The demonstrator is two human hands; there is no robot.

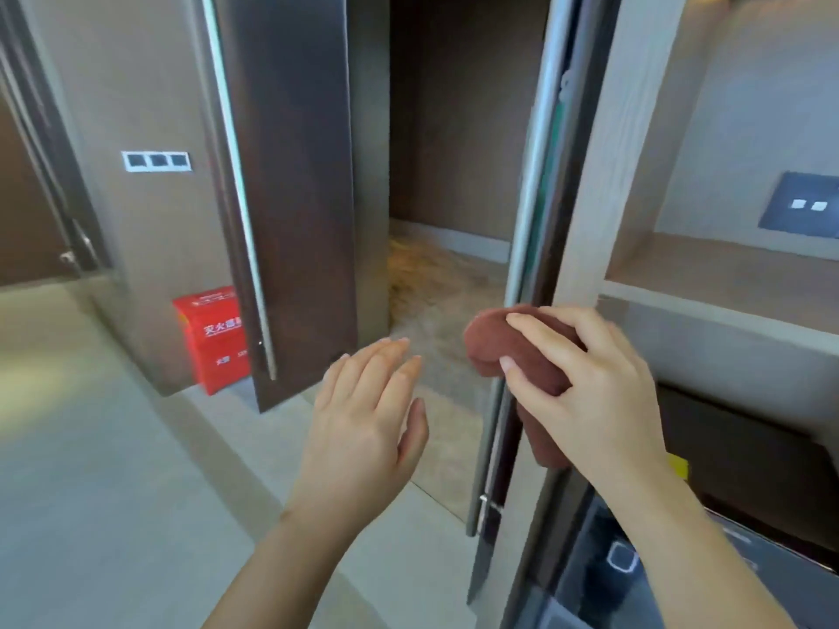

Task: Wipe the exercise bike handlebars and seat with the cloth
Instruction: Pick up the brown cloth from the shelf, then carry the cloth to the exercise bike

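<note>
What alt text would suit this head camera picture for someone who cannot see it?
A person's right hand grips a bunched reddish-brown cloth at an open doorway, while the left hand reaches forward, open. A dark door with a long metal handle stands ajar on the left, a red fire-extinguisher box on the floor beside it.

This looks like a shared building such as a hotel or gym block. A tall dark door point(295, 197) with a long steel pull bar point(236, 174) stands open at 11 o'clock. A red fire-equipment box point(213, 338) sits on the floor at 10 o'clock under a three-switch wall plate point(156, 161), and there is carpet point(436, 288) through the doorway at 12 o'clock.
</note>
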